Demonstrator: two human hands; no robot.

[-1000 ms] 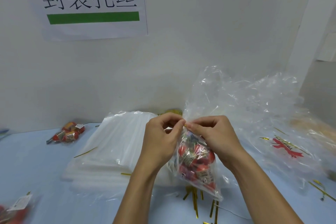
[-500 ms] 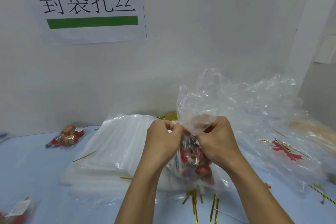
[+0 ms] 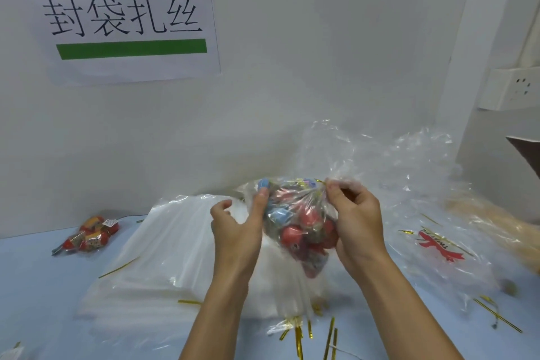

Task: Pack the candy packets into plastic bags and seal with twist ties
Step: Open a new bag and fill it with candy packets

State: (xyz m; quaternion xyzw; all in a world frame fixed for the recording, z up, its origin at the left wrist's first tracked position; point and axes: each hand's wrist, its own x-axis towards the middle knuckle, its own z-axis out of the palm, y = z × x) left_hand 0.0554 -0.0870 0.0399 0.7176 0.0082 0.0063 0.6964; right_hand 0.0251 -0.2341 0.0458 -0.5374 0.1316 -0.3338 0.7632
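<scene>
Candy bag (image 3: 301,225) pinched by right hand (image 3: 358,225), left hand (image 3: 236,231) relaxed against it, over stacked bags (image 3: 163,242), ties (image 3: 331,336).

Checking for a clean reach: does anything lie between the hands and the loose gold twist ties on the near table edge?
Only the candy bag itself. The right hand pinches its neck, the left hand touches its side, and it hangs above the twist ties, its loose plastic end draped over a few.

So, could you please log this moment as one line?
left hand touches candy bag | right hand pinches its neck | loose twist ties on table
</scene>
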